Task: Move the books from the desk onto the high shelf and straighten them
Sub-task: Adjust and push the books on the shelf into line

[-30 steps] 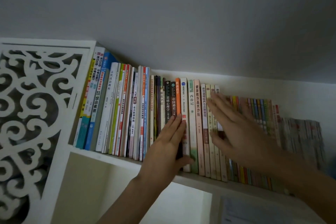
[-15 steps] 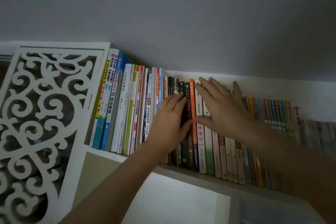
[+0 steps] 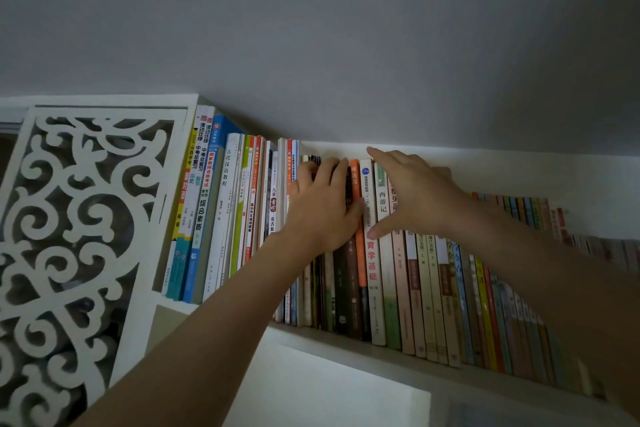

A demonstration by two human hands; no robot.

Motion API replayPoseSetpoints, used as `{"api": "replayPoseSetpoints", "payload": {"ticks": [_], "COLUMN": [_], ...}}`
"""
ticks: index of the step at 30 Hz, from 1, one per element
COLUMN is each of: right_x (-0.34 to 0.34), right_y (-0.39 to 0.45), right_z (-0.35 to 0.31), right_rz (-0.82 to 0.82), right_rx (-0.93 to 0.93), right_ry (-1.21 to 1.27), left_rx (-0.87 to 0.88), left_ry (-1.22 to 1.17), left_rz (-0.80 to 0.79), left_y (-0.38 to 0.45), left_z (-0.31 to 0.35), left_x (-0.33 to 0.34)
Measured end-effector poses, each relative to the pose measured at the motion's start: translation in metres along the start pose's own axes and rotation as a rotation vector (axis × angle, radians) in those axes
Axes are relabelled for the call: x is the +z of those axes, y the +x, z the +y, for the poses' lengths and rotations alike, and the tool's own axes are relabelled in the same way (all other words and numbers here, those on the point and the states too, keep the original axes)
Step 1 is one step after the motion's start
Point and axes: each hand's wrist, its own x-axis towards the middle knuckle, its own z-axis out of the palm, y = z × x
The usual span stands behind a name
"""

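Books (image 3: 388,253) stand upright, spines outward, packed along shelf (image 3: 398,354).

Single head-worn view, wide-angle, set below the shelf (image 3: 346,347) and tilted steeply upward. Books (image 3: 398,270) sit close, from 9 to 3 o'clock; bare wall fills 12 o'clock. Both forearms enter from 6 o'clock. No second view to compare.
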Motion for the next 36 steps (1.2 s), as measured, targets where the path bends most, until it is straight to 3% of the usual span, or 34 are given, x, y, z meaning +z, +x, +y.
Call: {"api": "replayPoseSetpoints", "payload": {"ticks": [7, 16, 20, 23, 26, 36], "right_x": [0.000, -0.018, -0.018, -0.017, -0.015, -0.017], "right_y": [0.002, 0.026, 0.024, 0.022, 0.020, 0.015], "right_z": [0.005, -0.003, -0.002, -0.001, -0.002, -0.005], "right_rz": [-0.008, -0.156, -0.169, -0.187, -0.182, -0.180], "right_rx": [0.028, -0.052, -0.059, -0.077, -0.076, -0.082], "right_ry": [0.023, -0.140, -0.135, -0.190, -0.175, -0.131], "left_rx": [-0.043, 0.021, -0.131, -0.313, -0.382, -0.225], "left_ry": [-0.011, -0.197, -0.303, -0.317, -0.283, -0.183], "left_rz": [-0.023, 0.088, 0.255, 0.194, 0.189, 0.198], "left_y": [0.009, -0.004, -0.027, -0.053, -0.065, -0.019], "left_z": [0.001, 0.006, 0.017, 0.024, 0.025, 0.014], "left_x": [-0.007, -0.018, -0.001, 0.015, 0.026, 0.011]}}
